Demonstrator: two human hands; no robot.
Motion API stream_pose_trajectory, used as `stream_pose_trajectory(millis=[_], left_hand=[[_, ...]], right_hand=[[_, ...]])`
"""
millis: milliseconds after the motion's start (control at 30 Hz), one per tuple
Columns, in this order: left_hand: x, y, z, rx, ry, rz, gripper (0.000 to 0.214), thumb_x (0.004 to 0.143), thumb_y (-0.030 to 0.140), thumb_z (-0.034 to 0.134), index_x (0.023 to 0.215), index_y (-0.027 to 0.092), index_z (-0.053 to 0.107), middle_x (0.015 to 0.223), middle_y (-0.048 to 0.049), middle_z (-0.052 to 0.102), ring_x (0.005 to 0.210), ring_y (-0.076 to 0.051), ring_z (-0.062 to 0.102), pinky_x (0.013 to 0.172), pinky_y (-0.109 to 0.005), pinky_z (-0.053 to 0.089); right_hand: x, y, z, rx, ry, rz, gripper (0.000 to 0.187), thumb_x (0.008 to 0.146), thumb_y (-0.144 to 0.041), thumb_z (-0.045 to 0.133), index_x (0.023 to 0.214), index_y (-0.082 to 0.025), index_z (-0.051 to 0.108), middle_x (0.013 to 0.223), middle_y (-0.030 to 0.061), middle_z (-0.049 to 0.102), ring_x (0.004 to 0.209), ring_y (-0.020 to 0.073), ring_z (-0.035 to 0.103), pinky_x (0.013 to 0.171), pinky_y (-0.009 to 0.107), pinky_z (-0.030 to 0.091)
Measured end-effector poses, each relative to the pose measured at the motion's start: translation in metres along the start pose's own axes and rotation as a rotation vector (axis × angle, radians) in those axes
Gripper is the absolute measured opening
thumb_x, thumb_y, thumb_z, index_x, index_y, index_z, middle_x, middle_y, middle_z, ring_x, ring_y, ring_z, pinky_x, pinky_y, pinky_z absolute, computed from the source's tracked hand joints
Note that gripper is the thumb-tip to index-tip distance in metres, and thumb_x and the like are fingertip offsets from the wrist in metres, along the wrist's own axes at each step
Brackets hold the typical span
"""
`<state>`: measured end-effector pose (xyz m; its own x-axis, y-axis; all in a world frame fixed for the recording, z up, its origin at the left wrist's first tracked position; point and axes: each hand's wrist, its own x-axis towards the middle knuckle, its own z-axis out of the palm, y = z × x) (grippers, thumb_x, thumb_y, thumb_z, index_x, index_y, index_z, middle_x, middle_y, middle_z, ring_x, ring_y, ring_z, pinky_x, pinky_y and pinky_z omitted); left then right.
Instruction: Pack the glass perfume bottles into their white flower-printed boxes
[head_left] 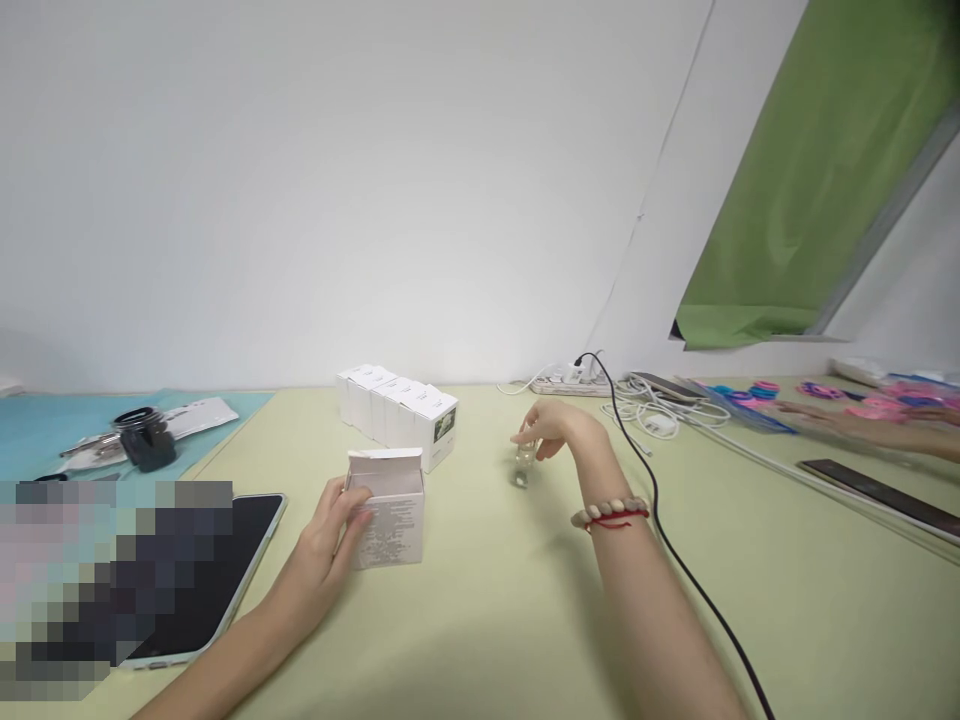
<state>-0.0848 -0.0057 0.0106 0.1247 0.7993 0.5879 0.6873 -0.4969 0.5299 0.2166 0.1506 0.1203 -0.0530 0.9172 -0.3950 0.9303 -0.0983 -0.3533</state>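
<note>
My left hand (324, 540) grips a small white cardboard box (396, 530) by its left side, thumb on the printed front. The box stands upright with its top flap raised; its inside is mostly hidden. To the right, my right hand (559, 428) is closed from above around a small clear glass container (524, 462), held slightly tilted near the table top. What is inside the glass is too small to make out. Behind the held box runs a row of several closed white boxes (401, 405), the front one with a dark picture on its end.
A tablet (217, 575) lies at left, beside a dark jar (146, 440) on a blue cover. A black cable (654, 480) crosses near my right arm. A power strip (562, 384) and white cables lie behind. Another person's hand (832, 422) reaches among colourful bands at far right.
</note>
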Motion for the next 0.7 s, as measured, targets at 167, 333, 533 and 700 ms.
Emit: stream_pose_trajectory(millis=[167, 333, 533, 700], left_hand=[[0.000, -0.001, 0.000, 0.013, -0.002, -0.011, 0.019, 0.091, 0.028, 0.031, 0.101, 0.022, 0.046, 0.097, -0.0053, 0.046, 0.086, -0.013, 0.049, 0.075, -0.025, 0.043], [0.000, -0.002, 0.000, 0.014, 0.007, 0.005, 0.019, 0.090, 0.028, 0.032, 0.101, 0.022, 0.047, 0.095, -0.0051, 0.047, 0.086, -0.014, 0.049, 0.075, -0.026, 0.043], [-0.002, 0.002, -0.001, 0.024, -0.054, -0.008, 0.023, 0.089, 0.027, 0.037, 0.111, 0.024, 0.039, 0.107, -0.0060, 0.045, 0.092, -0.013, 0.050, 0.073, -0.024, 0.044], [-0.006, 0.001, 0.002, 0.030, -0.056, -0.014, 0.027, 0.089, 0.025, 0.035, 0.116, 0.024, 0.034, 0.113, -0.0075, 0.044, 0.092, -0.013, 0.052, 0.074, -0.025, 0.045]], right_hand=[[-0.004, -0.004, -0.002, 0.028, -0.008, -0.010, 0.073, 0.055, -0.044, 0.074, 0.118, -0.014, 0.051, 0.109, 0.0159, 0.058, 0.084, 0.0229, 0.062, 0.060, 0.027, 0.052], [0.010, -0.010, 0.011, 0.012, 0.020, -0.158, 0.059, 0.055, -0.028, 0.074, 0.110, -0.018, 0.057, 0.120, 0.0114, 0.051, 0.086, 0.0202, 0.061, 0.059, 0.023, 0.053], [0.008, -0.015, 0.018, -0.026, -0.059, -0.073, 0.055, 0.054, -0.025, 0.074, 0.107, -0.017, 0.060, 0.088, 0.0096, 0.066, 0.070, 0.0212, 0.064, 0.057, 0.027, 0.052], [-0.025, -0.018, 0.004, -0.063, -0.437, -0.122, 0.061, 0.043, -0.033, 0.081, 0.101, -0.020, 0.065, 0.081, 0.0042, 0.068, 0.066, 0.0179, 0.064, 0.060, 0.026, 0.052]])
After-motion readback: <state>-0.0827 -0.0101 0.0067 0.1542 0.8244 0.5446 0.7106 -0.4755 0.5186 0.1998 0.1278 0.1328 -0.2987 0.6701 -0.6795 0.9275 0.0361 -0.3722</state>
